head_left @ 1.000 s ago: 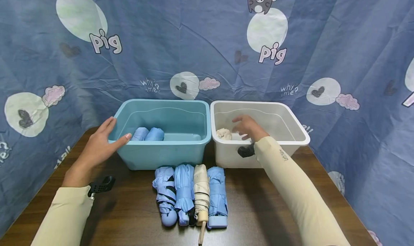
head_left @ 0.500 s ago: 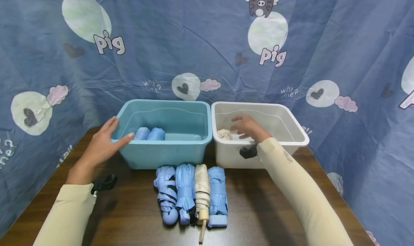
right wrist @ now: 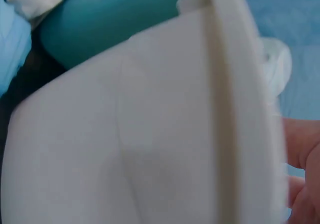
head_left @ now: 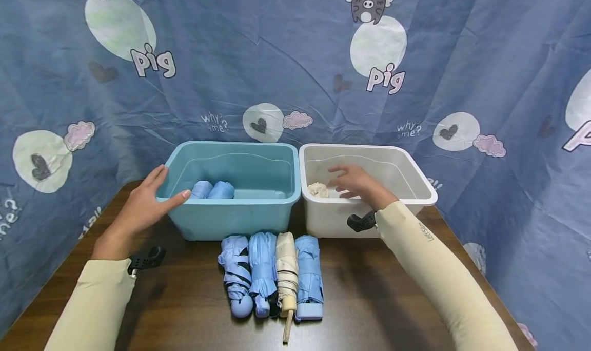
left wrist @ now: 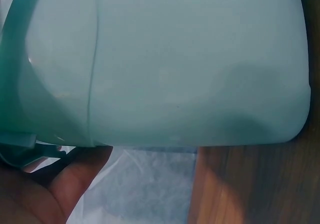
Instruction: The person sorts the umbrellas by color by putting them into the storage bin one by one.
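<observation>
My left hand [head_left: 140,205] rests at the left front corner of the teal bin [head_left: 231,220], fingers stretched along its side and thumb over the rim. In the left wrist view part of that hand [left wrist: 60,189] shows below the bin's rim. Inside the bin, at its left, lie two rolled blue bundles [head_left: 221,190]. My right hand [head_left: 357,181] reaches over the front rim of the white bin [head_left: 332,220], fingers loosely spread and holding nothing. Just left of its fingertips a crumpled cream bundle [head_left: 318,190] lies in that bin.
Several folded umbrellas lie side by side on the brown wooden table [head_left: 184,310] before the bins: blue ones and one cream umbrella [head_left: 287,269] with a strap hanging toward me. Behind the bins hangs a blue printed cloth [head_left: 286,58].
My right wrist and forearm have shifted slightly to the right, while the fingers stay over the white bin. The left hand keeps its place at the teal bin's corner.
</observation>
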Tool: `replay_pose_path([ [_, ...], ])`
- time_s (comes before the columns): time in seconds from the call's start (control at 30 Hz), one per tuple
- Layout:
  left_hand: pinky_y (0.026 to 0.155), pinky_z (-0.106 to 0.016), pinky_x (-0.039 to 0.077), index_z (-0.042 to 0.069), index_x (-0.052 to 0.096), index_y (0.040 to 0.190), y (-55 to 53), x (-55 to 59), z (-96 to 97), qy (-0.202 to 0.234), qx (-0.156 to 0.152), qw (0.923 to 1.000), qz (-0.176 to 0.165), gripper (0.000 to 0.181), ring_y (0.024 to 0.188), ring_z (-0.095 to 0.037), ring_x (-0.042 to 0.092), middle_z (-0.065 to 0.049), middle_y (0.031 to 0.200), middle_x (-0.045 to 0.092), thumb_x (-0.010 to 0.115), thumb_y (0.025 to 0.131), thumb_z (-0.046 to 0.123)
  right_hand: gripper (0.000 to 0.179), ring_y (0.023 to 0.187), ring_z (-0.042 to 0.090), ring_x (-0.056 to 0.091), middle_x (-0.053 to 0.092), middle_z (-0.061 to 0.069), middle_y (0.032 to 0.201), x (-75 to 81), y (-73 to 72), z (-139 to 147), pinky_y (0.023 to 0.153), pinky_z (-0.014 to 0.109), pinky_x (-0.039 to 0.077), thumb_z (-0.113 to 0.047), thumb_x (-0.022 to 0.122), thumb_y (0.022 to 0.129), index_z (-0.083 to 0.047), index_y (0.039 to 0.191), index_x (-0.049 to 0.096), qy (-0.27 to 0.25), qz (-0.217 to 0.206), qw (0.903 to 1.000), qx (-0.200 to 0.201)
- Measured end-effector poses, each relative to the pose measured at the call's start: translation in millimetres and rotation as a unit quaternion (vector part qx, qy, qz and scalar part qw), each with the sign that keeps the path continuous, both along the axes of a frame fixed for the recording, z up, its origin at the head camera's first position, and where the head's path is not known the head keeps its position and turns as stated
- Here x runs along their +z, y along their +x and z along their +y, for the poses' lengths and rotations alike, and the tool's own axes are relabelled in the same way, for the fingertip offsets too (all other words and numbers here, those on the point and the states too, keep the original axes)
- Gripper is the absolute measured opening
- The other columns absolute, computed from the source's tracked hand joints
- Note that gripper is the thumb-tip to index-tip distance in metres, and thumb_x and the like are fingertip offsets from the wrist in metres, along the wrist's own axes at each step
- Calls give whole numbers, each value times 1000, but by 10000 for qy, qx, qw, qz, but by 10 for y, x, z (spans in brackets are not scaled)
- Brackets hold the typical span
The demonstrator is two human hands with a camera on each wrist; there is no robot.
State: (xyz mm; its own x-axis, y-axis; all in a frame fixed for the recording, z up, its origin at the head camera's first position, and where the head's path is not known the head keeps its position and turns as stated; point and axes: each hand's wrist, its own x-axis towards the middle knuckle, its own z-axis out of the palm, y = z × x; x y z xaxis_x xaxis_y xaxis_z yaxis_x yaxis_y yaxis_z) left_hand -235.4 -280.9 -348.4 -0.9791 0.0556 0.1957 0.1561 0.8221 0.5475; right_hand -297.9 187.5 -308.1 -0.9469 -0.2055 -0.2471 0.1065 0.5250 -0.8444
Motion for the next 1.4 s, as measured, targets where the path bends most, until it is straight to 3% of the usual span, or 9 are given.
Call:
replay_pose_path([
  [0.23,100,-73,20,5,5,154,-32,-18,-1,100,-17,9999,16,100,141,-50,11,-15,161,0,58,88,58,54,120,40,53,48,25,138,174,204,39,92,49,49,-6,61,92,-7,144,44,-601,339,9975,141],
  [0.43,101,-73,20,5,5,155,-36,-17,-9,60,-10,10000,-33,100,141,-50,11,-14,161,0,58,89,59,52,118,36,55,49,22,136,320,465,71,88,44,53,-7,64,91,-9,141,48,-889,721,9932,210],
  [0.7,101,-73,20,5,5,154,-22,-55,-24,77,8,10000,-18,99,141,-50,10,-14,162,0,57,89,58,53,119,34,55,51,18,135,357,797,83,82,44,55,-10,67,90,-11,140,50,-1216,929,9862,631],
  [0.87,101,-73,19,5,5,154,-33,-54,-13,145,2,9999,-78,100,142,-49,9,-14,162,-1,58,88,59,52,115,37,59,53,16,133,298,1017,83,80,43,56,-14,70,89,-16,138,52,-1214,1013,9839,832],
  [1.03,102,-72,19,5,6,154,-59,-3,-28,112,-5,9999,79,98,142,-49,11,-14,162,1,58,89,57,52,114,41,58,53,21,132,195,1155,69,80,45,56,-15,70,89,-15,138,52,-1317,1095,9794,1067],
  [1.4,103,-71,20,3,8,154,-46,-31,-39,138,13,9998,148,98,142,-48,11,-16,161,4,59,89,56,55,100,29,66,50,28,133,-242,1316,45,79,44,56,-11,69,89,-4,140,48,-1250,899,9801,1254],
])
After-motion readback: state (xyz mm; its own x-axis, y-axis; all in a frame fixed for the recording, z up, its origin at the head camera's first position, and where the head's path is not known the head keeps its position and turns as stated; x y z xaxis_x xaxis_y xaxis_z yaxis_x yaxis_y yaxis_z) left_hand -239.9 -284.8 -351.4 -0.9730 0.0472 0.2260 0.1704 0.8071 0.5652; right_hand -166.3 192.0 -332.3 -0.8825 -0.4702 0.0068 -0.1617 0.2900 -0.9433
